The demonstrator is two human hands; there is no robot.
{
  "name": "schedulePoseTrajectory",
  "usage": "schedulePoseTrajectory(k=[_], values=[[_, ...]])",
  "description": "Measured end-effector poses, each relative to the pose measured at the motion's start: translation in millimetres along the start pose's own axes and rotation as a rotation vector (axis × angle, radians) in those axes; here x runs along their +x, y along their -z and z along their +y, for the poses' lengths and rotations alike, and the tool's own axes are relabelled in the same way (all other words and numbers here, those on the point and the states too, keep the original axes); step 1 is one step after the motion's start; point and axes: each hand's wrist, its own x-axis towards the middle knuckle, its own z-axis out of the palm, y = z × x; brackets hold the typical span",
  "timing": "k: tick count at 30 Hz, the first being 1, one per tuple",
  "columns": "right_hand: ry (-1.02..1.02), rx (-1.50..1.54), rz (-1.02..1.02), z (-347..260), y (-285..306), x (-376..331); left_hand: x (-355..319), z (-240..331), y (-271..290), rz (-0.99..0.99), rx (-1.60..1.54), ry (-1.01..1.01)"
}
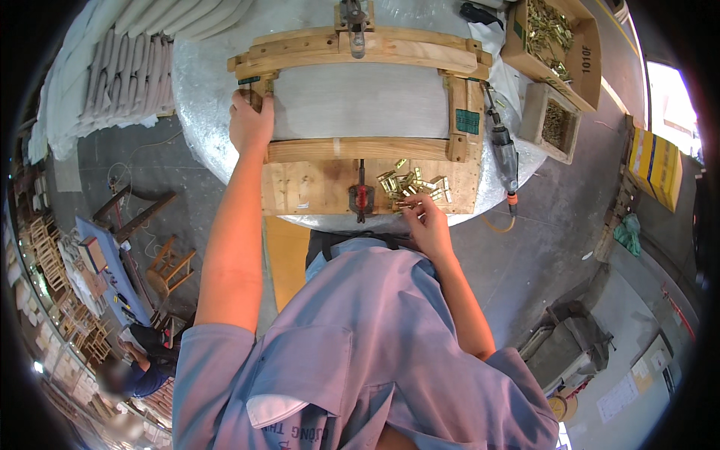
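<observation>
Our left hand (pixel 250 124) sits at upper centre-left, fingers curled over the left upright of the wooden jig frame (pixel 360 52), gripping it. The frame is pale timber: a curved top rail, a straight lower rail, flat grey panel (pixel 352 101) between them, all on a round, shiny silver-wrapped table (pixel 199 112). Our right hand (pixel 427 225) is at centre, fingertips pinched narrow into the pile of small brass hinges (pixel 412 187) lying on the plywood base board (pixel 315 187); we cannot tell if a hinge is actually held. A red toggle clamp (pixel 361 196) stands just left of the pile. A 2nd clamp (pixel 354 22), metal, sits on the top rail. A grey pneumatic driver (pixel 504 150) with an orange fitting lies along the frame's right side. Upper right: 1 open cardboard carton (pixel 555 45) of brass parts with black print on its side, and 1 small wooden box (pixel 553 120) of screws. A green rectangular label (pixel 466 121) is on the right upright. A yellow box (pixel 654 161) sits at the far right.
</observation>
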Motion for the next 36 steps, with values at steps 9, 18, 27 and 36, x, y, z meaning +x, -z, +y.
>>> schedulePoseTrajectory(k=[9, 18, 27, 36], values=[[0.052, -0.009, 0.001, -16, -1, 6, 6, -3, -13, 0.071, -0.020, -0.056], [-0.238, -0.187, -0.062, 11, 21, -16, 9, -10, -15, 0.066, -0.026, -0.064], [0.386, -0.257, -0.406, -62, -161, -6, 7, -6, -6, 0.028, -0.016, -0.051], [0.563, -0.543, -0.079, -35, -205, 15, 0, -4, 1, -0.011, -0.057, -0.011]])
